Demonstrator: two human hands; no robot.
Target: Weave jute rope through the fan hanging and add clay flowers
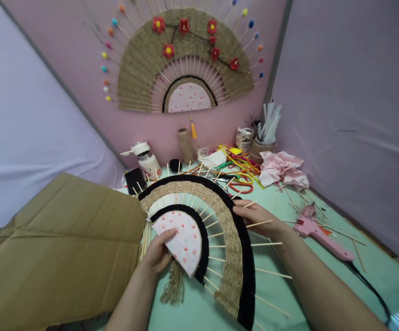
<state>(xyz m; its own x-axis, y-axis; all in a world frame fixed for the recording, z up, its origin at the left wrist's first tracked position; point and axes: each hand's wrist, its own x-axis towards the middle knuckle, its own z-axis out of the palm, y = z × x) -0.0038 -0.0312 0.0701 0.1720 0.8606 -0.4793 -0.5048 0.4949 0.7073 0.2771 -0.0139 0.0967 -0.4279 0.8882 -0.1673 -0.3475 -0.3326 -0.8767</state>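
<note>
A half-round woven fan (230, 239) with thin wooden sticks, a black outer band and a pink-spotted white centre is held tilted above the table. My left hand (160, 250) grips the spotted centre at its straight edge, thumb on top and fingers underneath. At the outer black band, my right hand (254, 215) pinches the fan's rim; some of its fingers are hidden beneath. A twine tassel (173, 282) hangs below the centre, beside my left hand. Bare stick ends poke out past the black band, several of them over my right forearm.
A larger flowered fan (185, 41) hangs on the pink wall. Cardboard (65, 248) lies at left. A pink glue gun (320, 234) with a black cord rests at right, near crumpled spotted cloth (284, 170). Behind are red-handled scissors (241, 187), a white bottle (148, 161) and a twine roll (185, 145).
</note>
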